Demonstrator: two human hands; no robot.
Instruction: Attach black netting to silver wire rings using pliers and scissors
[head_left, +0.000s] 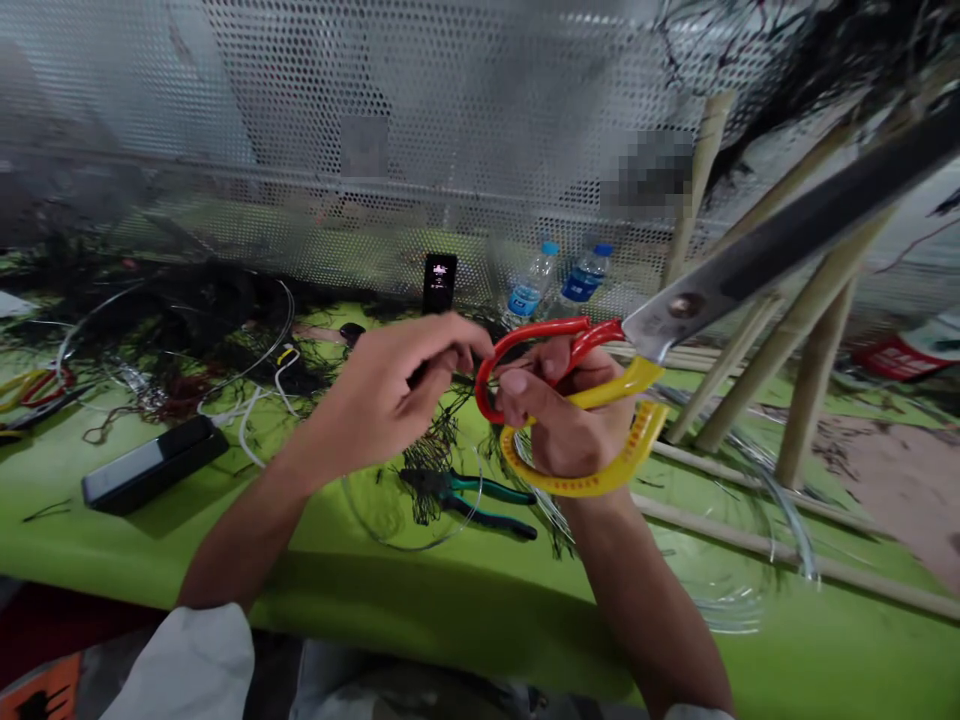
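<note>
Large scissors (682, 305) with one red and one yellow handle hang from my right hand (574, 410), whose fingers are wrapped round the handles; the dark blades point to the upper right. Close on the left, my left hand (405, 385) has its fingers bent and pressed together near the red handle; whatever they hold is too small to name. Dark tangled strands (431, 440) lie below and between my hands. Under them, green-handled pliers (487, 500) rest on the green table (450, 590), beside a loop of clear wire (390, 545).
A black phone (439, 283) and two water bottles (529, 287) stand at the perforated metal screen (300, 100). Bamboo poles (817, 390) lean on the right. A black box (154, 465), cables and more scissors (37, 388) lie on the left.
</note>
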